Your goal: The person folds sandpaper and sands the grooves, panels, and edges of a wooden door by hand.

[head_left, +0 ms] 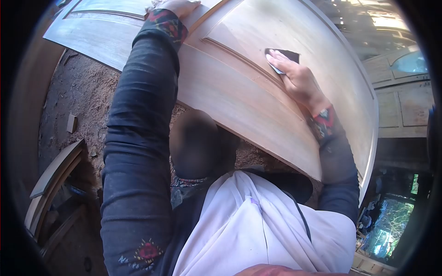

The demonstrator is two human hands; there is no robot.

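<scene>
A pale wooden panelled door (230, 99) with moulded grooves lies across the upper middle of the view. My right hand (299, 83) presses a dark piece of sandpaper (290, 55) on it, beside a moulding strip. A pale edge shows beneath the fingers. Farther left, my left hand (177, 6) rests on the door near the top of the view, its thumb and fingers apart. The top edge of the view cuts off part of that hand, and I see nothing held in it.
Sawdust-covered ground (83, 101) shows to the left, with a small wood block (72, 123) on it. Curved wooden pieces (55, 172) stand at the lower left. Another panelled wooden piece (403, 108) is at the right. A dark rounded shape (195, 145) sits below the door.
</scene>
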